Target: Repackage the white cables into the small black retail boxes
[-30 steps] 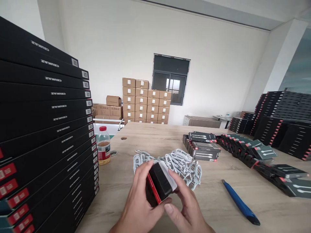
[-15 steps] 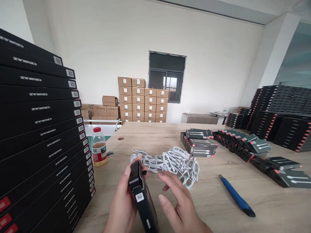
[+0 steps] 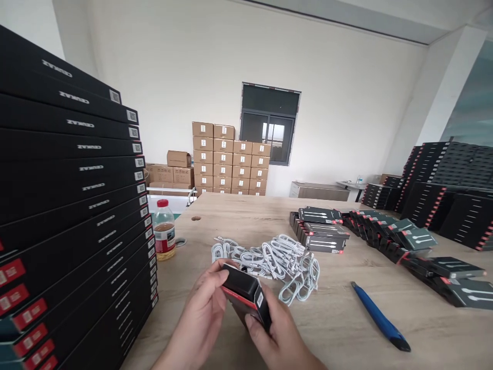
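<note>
Both hands are on one small black cardboard box with a red edge and a white label, held tilted over the wooden table. My left hand pinches its upper left corner between thumb and fingers. Around the right side wraps my right hand, its thumb on the near face. A smooth black piece with rounded corners shows at the box's upper end; I cannot tell if it is an inner tray. Just beyond lies a pile of coiled white cables.
Tall stacked black boxes rise close on the left, beside a bottle. A blue cutter knife lies at right. Small boxes printed with a cable stand farther back, and more lie along the right.
The box has been turned, so its red edge now faces me. My right hand, earlier apart from it with fingers spread, has closed on its right side. My left hand has shifted to the upper corner.
</note>
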The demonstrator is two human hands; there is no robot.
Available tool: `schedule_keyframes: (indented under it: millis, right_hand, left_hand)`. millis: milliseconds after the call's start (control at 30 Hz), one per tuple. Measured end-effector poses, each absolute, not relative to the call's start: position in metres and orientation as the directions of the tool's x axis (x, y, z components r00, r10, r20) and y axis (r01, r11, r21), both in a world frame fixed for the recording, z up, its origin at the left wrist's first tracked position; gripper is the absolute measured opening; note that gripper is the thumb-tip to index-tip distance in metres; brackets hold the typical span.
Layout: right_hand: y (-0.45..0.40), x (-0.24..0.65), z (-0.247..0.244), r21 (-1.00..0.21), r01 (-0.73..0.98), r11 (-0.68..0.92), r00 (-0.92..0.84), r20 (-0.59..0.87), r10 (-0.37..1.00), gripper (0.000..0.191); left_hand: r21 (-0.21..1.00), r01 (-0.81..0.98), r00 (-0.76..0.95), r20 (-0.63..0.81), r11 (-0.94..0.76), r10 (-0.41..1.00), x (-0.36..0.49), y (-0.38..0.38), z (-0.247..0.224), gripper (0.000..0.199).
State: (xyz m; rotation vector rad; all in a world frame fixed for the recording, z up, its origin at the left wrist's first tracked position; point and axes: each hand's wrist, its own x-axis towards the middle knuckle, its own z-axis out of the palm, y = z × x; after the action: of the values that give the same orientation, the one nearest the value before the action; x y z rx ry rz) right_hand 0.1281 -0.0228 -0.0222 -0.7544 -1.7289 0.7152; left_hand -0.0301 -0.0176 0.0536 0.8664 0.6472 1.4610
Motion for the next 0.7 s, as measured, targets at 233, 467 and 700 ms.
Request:
schedule_keyframes:
  millis: [233,467,700]
  right_hand:
    - [-0.016,0.128,-0.027,-0.887,-0.275,0.371,-0.186,0.428,0.884,0.048]
    - [-0.003,0.144,-0.033,-0.879,-0.433,0.202,-0.219,0.320,0.922,0.045]
    - [-0.004,0.146,-0.028,-0.846,-0.521,0.113,-0.292,0.301,0.908,0.037]
  left_hand:
    - [0.879,-0.431,0.072,0.259,-0.204,0.963,-0.024,-0.016,0.041,0.037]
    - [0.853,0.035,0.082,0.516,-0.520,0.853,-0.027,-0.019,0.027,0.037]
    - [0.693,0.199,0.137,0.680,-0.693,0.720,-0.033,-0.016,0.021,0.031]
